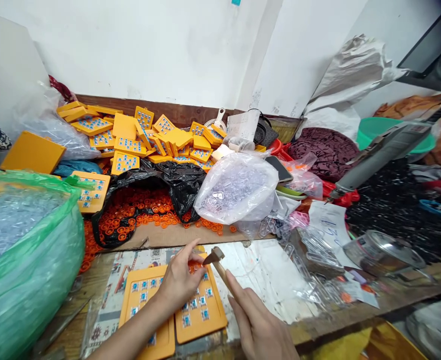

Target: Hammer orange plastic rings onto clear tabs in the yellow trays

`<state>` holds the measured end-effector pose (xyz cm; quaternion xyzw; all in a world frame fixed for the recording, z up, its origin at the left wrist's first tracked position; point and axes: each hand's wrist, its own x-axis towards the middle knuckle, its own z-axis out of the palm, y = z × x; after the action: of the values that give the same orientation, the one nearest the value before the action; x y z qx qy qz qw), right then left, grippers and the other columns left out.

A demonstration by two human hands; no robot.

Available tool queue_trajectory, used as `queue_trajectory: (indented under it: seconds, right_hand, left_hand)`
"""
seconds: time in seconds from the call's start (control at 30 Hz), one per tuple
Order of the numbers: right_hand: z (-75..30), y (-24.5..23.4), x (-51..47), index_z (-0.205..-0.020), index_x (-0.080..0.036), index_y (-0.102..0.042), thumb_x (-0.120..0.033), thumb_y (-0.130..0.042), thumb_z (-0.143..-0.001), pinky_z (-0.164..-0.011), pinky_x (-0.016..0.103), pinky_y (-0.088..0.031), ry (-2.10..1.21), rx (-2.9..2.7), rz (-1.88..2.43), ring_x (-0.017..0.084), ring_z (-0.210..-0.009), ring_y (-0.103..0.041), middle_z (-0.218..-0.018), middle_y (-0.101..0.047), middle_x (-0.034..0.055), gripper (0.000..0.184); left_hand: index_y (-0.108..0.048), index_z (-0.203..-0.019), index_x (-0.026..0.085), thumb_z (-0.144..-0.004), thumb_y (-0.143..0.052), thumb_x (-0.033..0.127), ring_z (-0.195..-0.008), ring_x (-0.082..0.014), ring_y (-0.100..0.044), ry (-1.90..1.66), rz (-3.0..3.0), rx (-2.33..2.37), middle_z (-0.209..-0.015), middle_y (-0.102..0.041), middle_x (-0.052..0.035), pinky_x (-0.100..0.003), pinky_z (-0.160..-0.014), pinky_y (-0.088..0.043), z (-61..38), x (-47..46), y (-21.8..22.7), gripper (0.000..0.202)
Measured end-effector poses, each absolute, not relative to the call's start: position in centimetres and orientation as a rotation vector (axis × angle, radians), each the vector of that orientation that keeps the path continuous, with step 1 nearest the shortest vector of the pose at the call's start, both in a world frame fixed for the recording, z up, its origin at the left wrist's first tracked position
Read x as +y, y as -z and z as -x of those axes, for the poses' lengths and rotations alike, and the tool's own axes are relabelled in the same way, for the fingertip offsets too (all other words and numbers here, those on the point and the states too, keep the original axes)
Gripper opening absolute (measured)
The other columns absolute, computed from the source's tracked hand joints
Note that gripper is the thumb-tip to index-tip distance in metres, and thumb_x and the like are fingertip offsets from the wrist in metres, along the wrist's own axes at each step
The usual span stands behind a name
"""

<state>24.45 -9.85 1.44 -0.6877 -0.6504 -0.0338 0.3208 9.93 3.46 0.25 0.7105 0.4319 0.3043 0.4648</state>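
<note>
Two orange trays [205, 320] studded with small blue-and-white parts lie side by side at the near edge of the workbench. My left hand [180, 280] rests over the right tray, fingers pinched on a small orange ring [195, 266] near its top edge. My right hand [260, 325] grips the wooden handle of a small hammer [214, 256]. The hammer's head hovers just above the tray's top right corner, close to my left fingertips.
Loose orange rings [130, 215] spill from a black bag behind the trays. A heap of finished orange trays [137, 137] lies against the wall. A clear bag of small transparent parts [235, 187] sits centre; a big green bag [21, 260] fills the left.
</note>
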Motion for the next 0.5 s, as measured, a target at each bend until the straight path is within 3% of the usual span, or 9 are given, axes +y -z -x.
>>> queue_trajectory:
  seconds: [0.2,0.33,0.4,0.5]
  right_hand:
    - [-24.6,-1.3,-10.1,-0.139,-0.031,-0.049,-0.020,-0.035,-0.095,-0.053,0.015,-0.052,-0.008,-1.666,1.775,0.011,-0.055,-0.065,-0.075,-0.068,0.0031,0.047]
    - [-24.4,-0.3,-10.1,-0.126,-0.031,-0.062,-0.034,-0.048,-0.091,-0.058,0.018,-0.054,-0.324,-1.375,1.754,0.014,-0.066,-0.068,-0.087,-0.071,0.0037,0.038]
    - [-24.1,-0.5,-9.9,-0.123,-0.026,-0.065,-0.044,-0.058,-0.086,-0.049,0.019,-0.051,-0.557,-1.088,1.699,0.013,-0.057,-0.064,-0.084,-0.071,0.0046,0.042]
    - [-23.8,-2.6,-9.3,-0.134,-0.021,-0.052,-0.051,-0.069,-0.076,-0.032,0.016,-0.035,-0.808,-0.545,1.520,0.005,-0.034,-0.042,-0.066,-0.063,-0.0022,0.067]
  left_hand:
    - [-0.045,-0.132,0.011,-0.076,-0.057,0.016,-0.092,-0.0226,-0.067,-0.755,-1.789,1.083,-0.092,-0.073,-0.0084,-0.042,-0.092,-0.048,-10.0,3.4,0.0,0.057]
    - [-0.047,-0.132,0.012,-0.078,-0.056,0.016,-0.092,-0.0225,-0.067,-0.771,-1.826,1.095,-0.092,-0.073,-0.0078,-0.042,-0.092,-0.047,-9.9,3.3,0.2,0.055]
    - [-0.049,-0.131,0.014,-0.078,-0.057,0.017,-0.090,-0.0219,-0.066,-0.775,-1.828,1.111,-0.091,-0.072,-0.0071,-0.041,-0.090,-0.049,-9.9,3.3,0.1,0.053]
    - [-0.052,-0.129,0.014,-0.076,-0.057,0.016,-0.088,-0.0218,-0.066,-0.749,-1.820,1.126,-0.090,-0.071,-0.0070,-0.040,-0.086,-0.051,-10.0,3.3,-0.3,0.053]
